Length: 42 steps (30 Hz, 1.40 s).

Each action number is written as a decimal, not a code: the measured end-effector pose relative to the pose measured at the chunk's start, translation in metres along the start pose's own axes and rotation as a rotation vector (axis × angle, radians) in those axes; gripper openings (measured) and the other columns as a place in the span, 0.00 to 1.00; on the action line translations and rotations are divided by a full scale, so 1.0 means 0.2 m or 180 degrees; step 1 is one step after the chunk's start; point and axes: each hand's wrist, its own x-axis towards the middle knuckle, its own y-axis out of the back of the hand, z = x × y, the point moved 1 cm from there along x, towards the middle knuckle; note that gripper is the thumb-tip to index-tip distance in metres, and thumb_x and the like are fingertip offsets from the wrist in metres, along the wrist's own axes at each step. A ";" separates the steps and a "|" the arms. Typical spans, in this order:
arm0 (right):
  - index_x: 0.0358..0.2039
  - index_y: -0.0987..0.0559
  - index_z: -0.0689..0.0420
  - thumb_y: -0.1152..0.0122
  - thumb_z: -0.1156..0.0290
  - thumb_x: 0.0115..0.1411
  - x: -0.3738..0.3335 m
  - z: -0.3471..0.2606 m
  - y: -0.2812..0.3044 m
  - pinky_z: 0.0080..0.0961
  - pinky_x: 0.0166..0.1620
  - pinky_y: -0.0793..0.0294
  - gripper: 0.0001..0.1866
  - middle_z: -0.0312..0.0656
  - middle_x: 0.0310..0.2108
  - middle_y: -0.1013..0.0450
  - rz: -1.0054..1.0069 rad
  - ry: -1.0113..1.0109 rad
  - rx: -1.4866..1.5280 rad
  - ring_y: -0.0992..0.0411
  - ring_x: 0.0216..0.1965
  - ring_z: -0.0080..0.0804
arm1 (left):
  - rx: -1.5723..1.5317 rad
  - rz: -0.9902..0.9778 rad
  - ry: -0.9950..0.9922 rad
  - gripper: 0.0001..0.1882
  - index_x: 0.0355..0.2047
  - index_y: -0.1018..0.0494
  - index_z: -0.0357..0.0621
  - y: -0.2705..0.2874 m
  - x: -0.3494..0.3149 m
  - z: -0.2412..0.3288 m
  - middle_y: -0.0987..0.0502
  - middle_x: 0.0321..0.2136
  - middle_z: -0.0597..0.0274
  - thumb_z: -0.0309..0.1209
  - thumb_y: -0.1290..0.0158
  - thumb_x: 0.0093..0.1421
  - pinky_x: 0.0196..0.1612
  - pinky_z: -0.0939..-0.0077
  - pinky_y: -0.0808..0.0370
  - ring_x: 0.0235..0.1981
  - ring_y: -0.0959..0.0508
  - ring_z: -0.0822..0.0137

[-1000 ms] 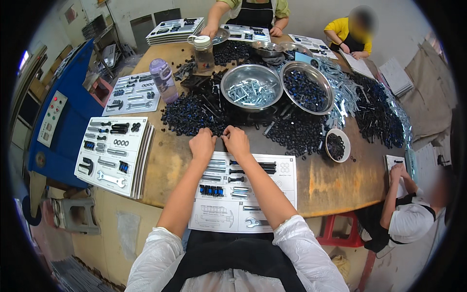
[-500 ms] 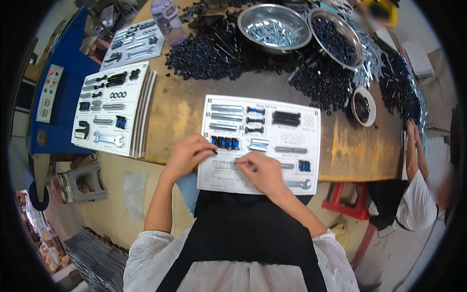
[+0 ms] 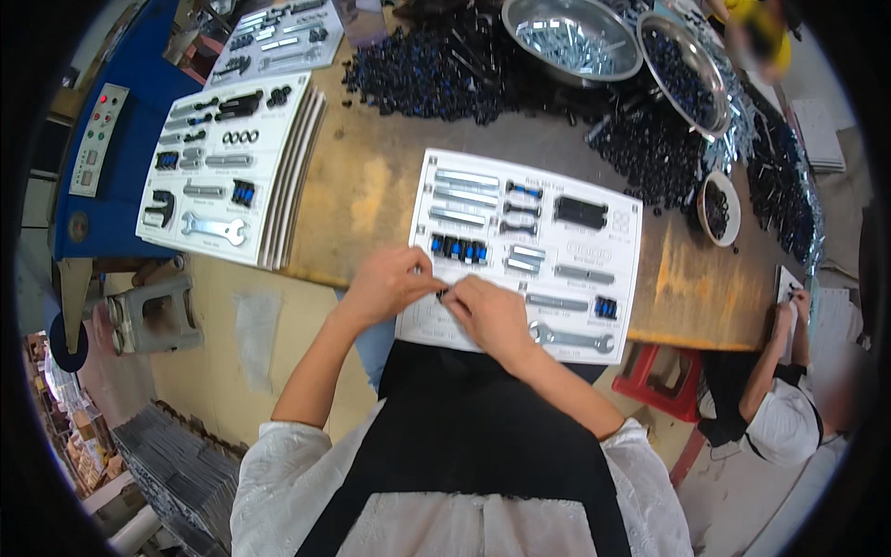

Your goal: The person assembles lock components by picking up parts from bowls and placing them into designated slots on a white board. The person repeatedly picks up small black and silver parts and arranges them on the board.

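Note:
My left hand (image 3: 397,280) and my right hand (image 3: 490,314) meet over the lower left of a white printed board (image 3: 520,174). Both are closed in a pinch around a small black piece (image 3: 442,295), mostly hidden by the fingertips, so its kind does not show. Several black parts with blue bands (image 3: 459,249) lie in a row just above my hands. Silver metal rods (image 3: 464,195), black bolts (image 3: 580,213) and an open-ended wrench (image 3: 577,340) rest on the board. Its lower left area is partly covered by my hands.
A stack of similar filled boards (image 3: 223,167) stands at the left. Black hardware (image 3: 418,79) is heaped along the back, beside a metal bowl of silver bolts (image 3: 571,42), another bowl (image 3: 682,79) and a white cup (image 3: 719,209). Another person's hands (image 3: 787,316) work at the right.
My hands have come together, fingertips meeting at the small black piece that my left hand held apart before. The view has shifted, so the board appears farther right and higher.

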 end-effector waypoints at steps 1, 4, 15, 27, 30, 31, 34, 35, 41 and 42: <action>0.30 0.22 0.51 0.34 0.68 0.56 0.00 0.00 0.00 0.33 0.29 0.26 0.05 0.36 0.28 0.28 0.0029 0.0003 0.0047 0.25 0.29 0.37 | -0.0073 -0.0027 -0.0017 0.06 0.31 0.17 0.58 0.00 0.00 0.00 0.26 0.29 0.69 0.32 0.37 0.52 0.33 0.67 0.29 0.32 0.25 0.62; 0.33 0.21 0.50 0.34 0.67 0.56 0.00 -0.02 0.02 0.32 0.29 0.26 0.05 0.35 0.29 0.28 -0.0052 0.0064 0.0109 0.25 0.29 0.37 | -0.0179 -0.0111 0.0340 0.06 0.32 0.17 0.56 0.02 0.00 0.02 0.25 0.30 0.69 0.32 0.36 0.53 0.34 0.67 0.29 0.32 0.24 0.61; 0.32 0.19 0.55 0.37 0.69 0.57 0.96 0.51 0.23 0.40 0.36 0.25 0.05 0.45 0.33 0.25 0.1196 -0.0299 -0.0023 0.24 0.33 0.46 | 0.0635 0.1275 0.1794 0.12 0.33 0.18 0.48 0.13 0.82 -0.41 0.21 0.33 0.56 0.42 0.42 0.59 0.38 0.57 0.25 0.35 0.21 0.50; 0.28 0.16 0.56 0.33 0.68 0.53 1.00 0.55 0.15 0.40 0.38 0.22 0.06 0.49 0.25 0.21 0.0431 -0.1225 0.0428 0.21 0.30 0.49 | 0.0662 0.1475 0.2563 0.14 0.27 0.18 0.47 0.01 0.89 -0.39 0.17 0.29 0.54 0.44 0.38 0.56 0.37 0.56 0.23 0.33 0.18 0.49; 0.27 0.17 0.56 0.34 0.67 0.54 1.00 0.54 0.14 0.42 0.39 0.22 0.07 0.50 0.26 0.21 0.0586 -0.1086 0.0306 0.22 0.31 0.51 | 0.0720 0.1524 0.2332 0.12 0.29 0.17 0.46 0.00 0.88 -0.44 0.17 0.29 0.54 0.42 0.38 0.56 0.37 0.56 0.23 0.33 0.18 0.49; 0.26 0.18 0.56 0.35 0.67 0.54 0.98 0.53 0.12 0.43 0.39 0.22 0.07 0.50 0.26 0.21 0.0632 -0.0909 0.0178 0.22 0.32 0.52 | 0.0488 0.1548 0.2228 0.14 0.29 0.17 0.47 0.01 0.87 -0.45 0.18 0.27 0.52 0.44 0.38 0.56 0.34 0.56 0.23 0.31 0.18 0.50; 0.26 0.19 0.57 0.34 0.67 0.53 0.98 0.55 0.03 0.41 0.38 0.22 0.07 0.49 0.26 0.21 0.0778 -0.0713 -0.0095 0.22 0.32 0.50 | -0.0381 0.1467 0.1963 0.16 0.31 0.17 0.43 0.02 0.81 -0.55 0.18 0.26 0.50 0.45 0.39 0.58 0.30 0.62 0.24 0.27 0.17 0.53; 0.27 0.18 0.57 0.34 0.68 0.53 0.99 0.50 0.06 0.39 0.38 0.22 0.06 0.48 0.26 0.21 0.0721 -0.0667 -0.0010 0.21 0.31 0.48 | -0.0668 0.1291 0.2093 0.16 0.33 0.17 0.42 0.04 0.78 -0.58 0.18 0.23 0.55 0.43 0.39 0.59 0.27 0.69 0.26 0.23 0.18 0.63; 0.35 0.17 0.57 0.36 0.72 0.57 0.55 0.19 0.36 0.24 0.35 0.24 0.06 0.43 0.27 0.20 0.0435 -0.0992 0.1125 0.21 0.28 0.29 | -0.1565 0.0975 0.1620 0.07 0.31 0.17 0.42 0.15 0.41 -0.29 0.22 0.24 0.66 0.32 0.40 0.60 0.26 0.78 0.31 0.22 0.26 0.75; 0.35 0.17 0.57 0.36 0.71 0.58 0.42 0.20 0.31 0.25 0.34 0.24 0.06 0.42 0.27 0.20 0.0360 -0.1022 0.1195 0.21 0.28 0.29 | -0.1436 0.0815 0.1495 0.06 0.31 0.17 0.43 0.15 0.33 -0.22 0.23 0.26 0.67 0.31 0.40 0.59 0.27 0.78 0.31 0.25 0.25 0.75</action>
